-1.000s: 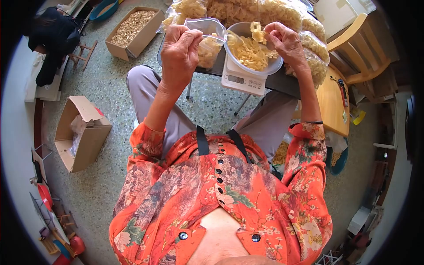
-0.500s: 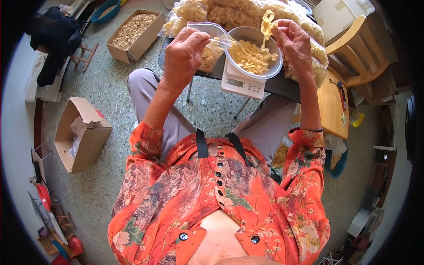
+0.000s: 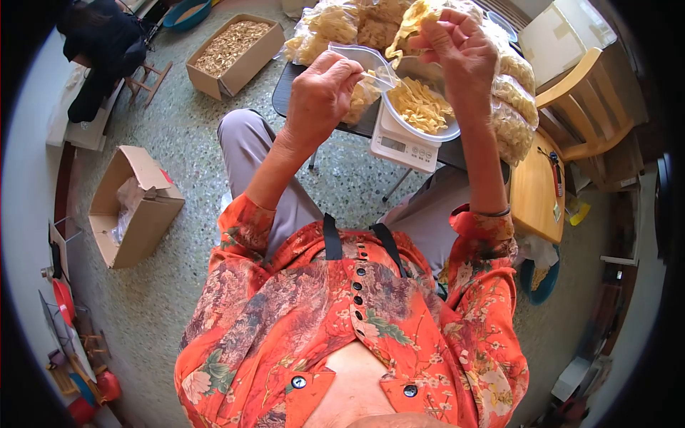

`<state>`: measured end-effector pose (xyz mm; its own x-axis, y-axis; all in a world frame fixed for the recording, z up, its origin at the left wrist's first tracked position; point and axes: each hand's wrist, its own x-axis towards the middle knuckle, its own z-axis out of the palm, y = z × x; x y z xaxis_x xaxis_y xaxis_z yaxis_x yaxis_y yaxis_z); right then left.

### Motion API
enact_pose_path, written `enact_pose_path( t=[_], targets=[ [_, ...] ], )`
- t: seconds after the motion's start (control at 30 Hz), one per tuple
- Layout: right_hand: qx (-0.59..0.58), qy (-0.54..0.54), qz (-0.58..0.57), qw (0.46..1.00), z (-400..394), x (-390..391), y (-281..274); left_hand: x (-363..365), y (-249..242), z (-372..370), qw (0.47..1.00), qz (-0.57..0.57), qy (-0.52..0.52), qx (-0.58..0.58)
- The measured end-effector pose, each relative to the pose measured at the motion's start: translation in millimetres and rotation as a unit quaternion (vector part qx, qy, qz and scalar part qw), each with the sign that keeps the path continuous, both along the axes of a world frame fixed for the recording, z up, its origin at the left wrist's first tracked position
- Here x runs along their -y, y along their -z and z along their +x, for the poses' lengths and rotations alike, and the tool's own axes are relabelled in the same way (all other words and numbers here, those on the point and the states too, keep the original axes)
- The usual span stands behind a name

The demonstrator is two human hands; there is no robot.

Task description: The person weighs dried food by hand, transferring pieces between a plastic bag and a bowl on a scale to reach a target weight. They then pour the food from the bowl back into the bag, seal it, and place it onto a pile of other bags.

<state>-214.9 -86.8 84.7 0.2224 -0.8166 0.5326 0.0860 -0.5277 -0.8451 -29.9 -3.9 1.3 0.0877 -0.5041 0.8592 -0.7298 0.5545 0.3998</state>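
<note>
My left hand [image 3: 325, 96] pinches the edge of a clear zip bag [image 3: 371, 64] that has some pale yellow dried strips inside. Up and to the right, my right hand [image 3: 465, 64] is closed on a cluster of dried yellow strips [image 3: 408, 30], held above a white plastic bowl [image 3: 452, 134]. More dried strips [image 3: 417, 105] lie in the bowl. Under the bowl is a white digital scale [image 3: 403, 151], its display facing me; the digits are too small to read. My right hand and forearm hide part of the bowl's right side.
Filled clear bags [image 3: 515, 100] are piled at the table's back and right. A wooden chair [image 3: 535, 189] with tools stands at right. Cardboard boxes [image 3: 253, 65] sit on the floor, one full of dried pieces. A person [image 3: 107, 39] in dark clothes sits at upper left.
My right hand has lifted and moved left over the bowl, and the strips it holds now hang closer to the zip bag. My left hand keeps its grip. The view has shifted slightly.
</note>
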Motion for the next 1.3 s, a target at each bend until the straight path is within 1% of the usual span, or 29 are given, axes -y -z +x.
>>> enact_pose_path(
  t=[0.03,0.1,0.13,0.17,0.2,0.23,0.3,0.33,0.37,0.43,0.47,0.53,0.57,0.63,0.67,0.7,0.77,0.8,0.87,0.93,0.97,1.03,1.1,1.17,1.2,1.27,1.3],
  targets=[
    [-0.016,-0.031,-0.018,0.999,4,0,7,1,2,0,1.000,-0.009,0.000,0.003],
    [-0.032,-0.019,-0.034,0.999,11,1,22,0,3,1,1.000,-0.019,-0.002,0.007],
    [-0.106,-0.017,-0.076,0.991,12,2,28,-2,4,1,1.000,-0.017,-0.006,0.002],
    [-0.179,-0.015,-0.116,0.977,11,4,34,-3,5,2,1.000,-0.014,-0.011,-0.003],
    [-0.267,0.028,-0.156,0.951,12,-4,26,-5,5,3,1.000,-0.013,-0.013,-0.006],
    [-0.269,0.024,-0.154,0.950,13,-4,26,-8,5,4,1.000,-0.012,-0.018,-0.003],
    [-0.350,0.010,-0.299,0.888,14,0,28,-14,6,6,1.000,-0.009,-0.025,-0.001],
    [-0.373,0.005,-0.311,0.874,15,1,29,-16,6,8,0.999,0.000,-0.036,0.025],
    [-0.374,0.004,-0.311,0.874,16,2,29,-18,5,9,0.998,0.006,-0.046,0.050],
    [-0.425,-0.022,-0.322,0.846,20,1,26,-21,3,13,0.997,0.007,-0.051,0.057],
    [-0.425,-0.024,-0.324,0.845,20,-1,25,-23,3,15,0.996,0.008,-0.055,0.065],
    [-0.388,-0.123,-0.197,0.892,17,-7,22,-23,6,18,0.997,0.005,-0.055,0.054],
    [-0.390,-0.126,-0.197,0.891,16,-12,21,-22,7,19,0.998,0.001,-0.051,0.044],
    [-0.382,-0.123,-0.240,0.884,15,-23,20,-20,10,21,0.999,0.000,-0.038,0.030],
    [-0.377,-0.127,-0.276,0.875,18,-22,25,-19,12,21,1.000,-0.002,-0.023,0.018],
    [-0.378,-0.128,-0.275,0.875,19,-25,28,-19,12,20,1.000,-0.001,-0.024,0.017],
    [-0.432,-0.025,-0.346,0.833,21,-33,33,-20,11,20,1.000,0.013,-0.013,0.007],
    [-0.457,-0.012,-0.351,0.817,23,-35,36,-21,11,20,1.000,0.013,-0.015,0.005],
    [-0.467,-0.017,-0.359,0.808,22,-36,37,-24,6,19,1.000,0.021,0.000,-0.019],
    [-0.480,-0.030,-0.362,0.799,22,-29,43,-25,6,22,1.000,0.013,-0.006,-0.013],
    [-0.480,-0.032,-0.363,0.798,22,-23,47,-26,7,22,1.000,0.005,-0.009,-0.005],
    [-0.446,-0.089,-0.371,0.810,24,-18,50,-28,8,24,1.000,0.010,-0.002,-0.011],
    [-0.450,-0.096,-0.368,0.808,27,-18,46,-28,9,29,1.000,0.014,0.003,-0.018],
    [-0.592,-0.111,-0.321,0.730,34,-16,40,-25,10,36,0.999,0.021,0.045,0.000],
    [-0.592,-0.111,-0.322,0.730,35,-14,42,-26,6,39,0.999,0.020,0.044,0.000],
    [-0.560,-0.120,-0.344,0.744,34,-7,50,-25,-3,49,0.992,0.091,0.091,-0.002],
    [-0.559,-0.120,-0.345,0.744,33,-7,52,-25,-10,54,0.992,0.091,0.089,-0.002]
  ],
)
